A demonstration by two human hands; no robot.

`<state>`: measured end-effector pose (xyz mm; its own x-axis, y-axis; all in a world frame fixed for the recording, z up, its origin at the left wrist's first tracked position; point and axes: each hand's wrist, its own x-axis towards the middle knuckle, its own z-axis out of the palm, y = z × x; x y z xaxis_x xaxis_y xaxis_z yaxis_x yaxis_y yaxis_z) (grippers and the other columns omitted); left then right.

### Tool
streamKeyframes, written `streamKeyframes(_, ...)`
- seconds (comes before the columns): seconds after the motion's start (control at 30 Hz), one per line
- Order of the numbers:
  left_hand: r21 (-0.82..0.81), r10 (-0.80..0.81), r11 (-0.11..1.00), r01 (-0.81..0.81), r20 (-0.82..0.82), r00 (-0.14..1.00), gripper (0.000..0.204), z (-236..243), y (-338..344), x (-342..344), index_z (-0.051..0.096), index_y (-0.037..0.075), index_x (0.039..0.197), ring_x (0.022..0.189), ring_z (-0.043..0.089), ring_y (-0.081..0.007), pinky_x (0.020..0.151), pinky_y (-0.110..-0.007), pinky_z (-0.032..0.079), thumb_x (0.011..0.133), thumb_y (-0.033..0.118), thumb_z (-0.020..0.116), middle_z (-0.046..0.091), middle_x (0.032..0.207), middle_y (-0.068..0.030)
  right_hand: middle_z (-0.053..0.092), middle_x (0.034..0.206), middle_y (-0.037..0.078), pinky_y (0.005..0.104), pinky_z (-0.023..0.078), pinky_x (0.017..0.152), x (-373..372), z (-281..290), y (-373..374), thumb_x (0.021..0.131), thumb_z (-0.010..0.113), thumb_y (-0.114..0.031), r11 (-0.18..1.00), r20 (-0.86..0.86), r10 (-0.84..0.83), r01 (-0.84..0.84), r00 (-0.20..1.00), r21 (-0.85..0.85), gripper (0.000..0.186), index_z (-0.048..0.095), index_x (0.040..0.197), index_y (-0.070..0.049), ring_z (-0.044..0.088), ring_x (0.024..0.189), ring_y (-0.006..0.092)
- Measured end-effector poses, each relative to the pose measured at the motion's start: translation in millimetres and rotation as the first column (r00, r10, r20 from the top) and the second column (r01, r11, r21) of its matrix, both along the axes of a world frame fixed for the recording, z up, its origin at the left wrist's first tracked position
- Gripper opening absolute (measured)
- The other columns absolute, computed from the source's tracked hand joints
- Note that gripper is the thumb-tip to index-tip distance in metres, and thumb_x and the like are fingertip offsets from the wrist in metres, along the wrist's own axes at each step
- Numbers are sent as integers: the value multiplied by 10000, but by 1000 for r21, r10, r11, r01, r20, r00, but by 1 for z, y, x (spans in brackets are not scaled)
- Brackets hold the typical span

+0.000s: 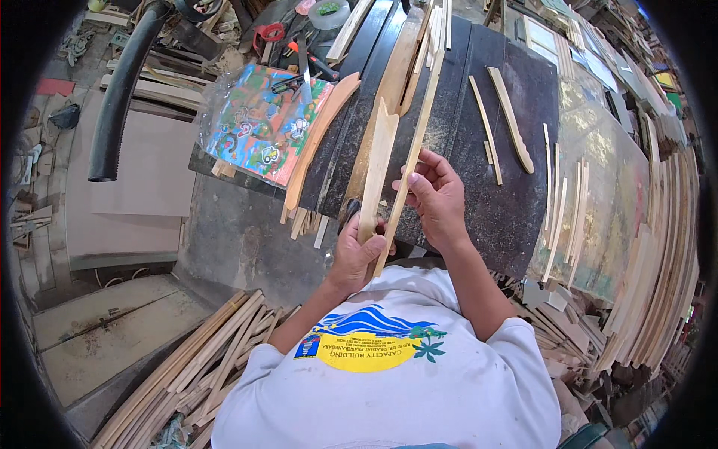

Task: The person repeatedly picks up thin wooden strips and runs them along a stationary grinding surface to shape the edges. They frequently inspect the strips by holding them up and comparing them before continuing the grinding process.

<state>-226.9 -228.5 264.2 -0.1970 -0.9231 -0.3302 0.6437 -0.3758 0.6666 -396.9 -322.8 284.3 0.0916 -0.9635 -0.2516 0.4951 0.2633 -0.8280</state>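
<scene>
My left hand point(357, 253) is closed round the lower end of a pale shaped wooden piece point(380, 161) with a notched top. Beside it, a long thin wooden strip point(423, 127) slants upward across the dark worktop point(479, 217). My right hand point(438, 196) pinches this strip between thumb and fingers, partway along its length. The strip's lower end passes close by my left thumb; whether they touch I cannot tell. Behind the shaped piece lies a longer brown board point(396, 63) on the worktop, and several thin strips rest at its far end.
A curved orange-brown wooden piece point(321, 142) lies by a colourful printed sheet point(254, 123) with tools on it. A wavy-edged wooden piece point(511, 120) and thin strips lie at right. Wood stacks point(187, 367) flank me. A black hose point(123, 97) hangs at left.
</scene>
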Motion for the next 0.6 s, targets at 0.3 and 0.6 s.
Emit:
streamKeyframes(0.3, 20, -20, 1000, 20, 42, 999, 528, -7, -2, -1, 547, 51, 1278, 862, 707, -163, 804, -317, 619, 907, 244, 870, 682, 1057, -74, 639, 1158, 108, 327, 680, 838, -1, -5, 0, 1005, 667, -19, 999, 11, -30, 30, 999, 18, 454, 516, 1427, 55, 742, 974, 196)
streamKeyframes(0.6, 10, -30, 1000, 29, 46, 998, 437, -7, -6, -2, 541, 52, 1253, 868, 698, -162, 797, -308, 598, 943, 166, 827, 687, 1054, -70, 640, 1151, 104, 320, 676, 803, -2, -4, -2, 1001, 665, -31, 999, -19, -43, 44, 999, 24, 444, 526, 1416, 43, 739, 965, 187)
